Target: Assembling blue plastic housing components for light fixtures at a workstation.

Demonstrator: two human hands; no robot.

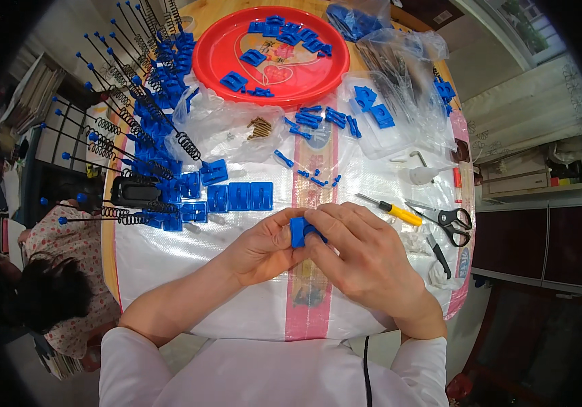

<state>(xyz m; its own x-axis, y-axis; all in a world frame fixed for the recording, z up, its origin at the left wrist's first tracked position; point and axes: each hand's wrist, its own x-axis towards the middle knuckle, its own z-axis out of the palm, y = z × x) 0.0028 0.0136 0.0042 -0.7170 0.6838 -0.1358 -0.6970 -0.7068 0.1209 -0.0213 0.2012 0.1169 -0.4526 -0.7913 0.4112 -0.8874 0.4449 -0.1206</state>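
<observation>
So you've got a small blue plastic block (297, 232) pinched between your 2 hands, right in front of you over the near part of the table (211, 9). Your left hand (264, 245) grips its left side with thumb and fingers, and your right hand (357, 249) is curled over the right side. Your fingers cover a good bit of it, so I can't tell what that end looks like.

Off to your left there's a row of 3 blue plates (238, 197) lying flat, next to a whole crowd of black springs (188, 144). Straight ahead: small blue pegs (308, 120), a pile of brass-coloured screws (259, 127) on clear plastic (223, 132), and behind those a round red tray (223, 64) with more blue pieces (253, 57) in it. Over on your right you've got a yellow-handled screwdriver (403, 214), black-handled scissors (448, 218) and a black-handled knife (439, 262) nearer you. A hex key (421, 155) lies just beyond the white squeeze bottle (421, 176).
</observation>
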